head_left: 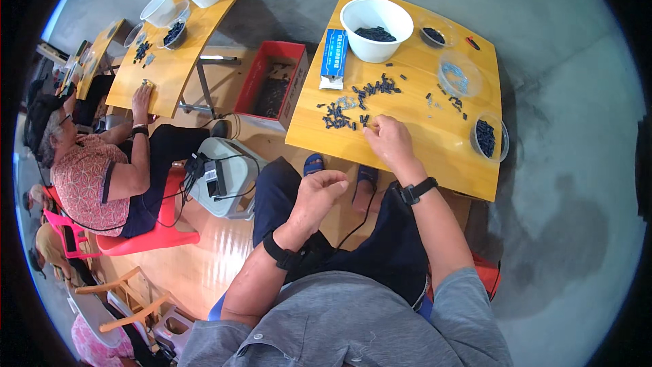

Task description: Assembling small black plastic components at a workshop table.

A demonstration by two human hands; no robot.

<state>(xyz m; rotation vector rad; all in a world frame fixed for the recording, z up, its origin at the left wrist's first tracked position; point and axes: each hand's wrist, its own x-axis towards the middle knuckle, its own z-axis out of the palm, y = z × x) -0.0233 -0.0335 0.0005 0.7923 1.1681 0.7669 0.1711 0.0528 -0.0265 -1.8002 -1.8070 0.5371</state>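
My right hand [390, 141] is over the near edge of the yellow wooden table [414, 139]. Its fingers are pinched together beside a small black part, and what they hold, if anything, is hidden. Off the table's front edge, above my lap, my left hand [316, 198] is curled with thumb and forefinger closed; I cannot make out anything between them. Just beyond my right hand lies a loose pile of small black plastic parts [336, 117], with some small clear pieces [347, 102] among them.
A white tub [377, 15] holding black parts stands far back beside a blue-and-white box [333, 56]. Clear bowls [502, 137] of black and clear pieces line the right side. A red bin [270, 47] sits left of the table. Another person [92, 180] works at a table on the left.
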